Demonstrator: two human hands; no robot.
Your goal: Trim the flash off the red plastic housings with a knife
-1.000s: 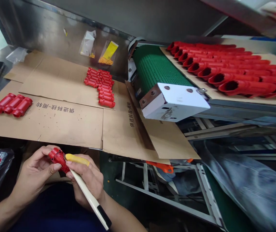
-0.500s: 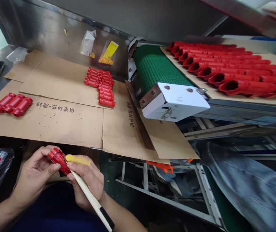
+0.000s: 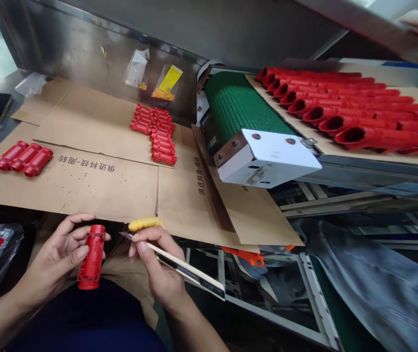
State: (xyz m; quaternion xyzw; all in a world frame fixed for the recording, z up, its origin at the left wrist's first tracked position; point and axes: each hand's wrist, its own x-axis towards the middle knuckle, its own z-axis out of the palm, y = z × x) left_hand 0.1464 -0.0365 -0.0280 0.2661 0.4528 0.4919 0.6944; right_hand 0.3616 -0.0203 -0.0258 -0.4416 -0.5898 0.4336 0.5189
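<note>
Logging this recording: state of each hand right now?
Left hand: closed, holding a red tubular part.
Right hand: closed, holding a pale-handled bladed tool.

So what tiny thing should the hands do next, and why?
Probably the left hand should turn the red plastic tube a little, so its other sides can be checked, while the right hand holds the craft knife away. The knife's tip is clear of the tube, and only one side of the tube faces the camera.

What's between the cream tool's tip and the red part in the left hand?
The head view shows a fingertip of the left hand beside the red part, then a gap before the tool.
</note>
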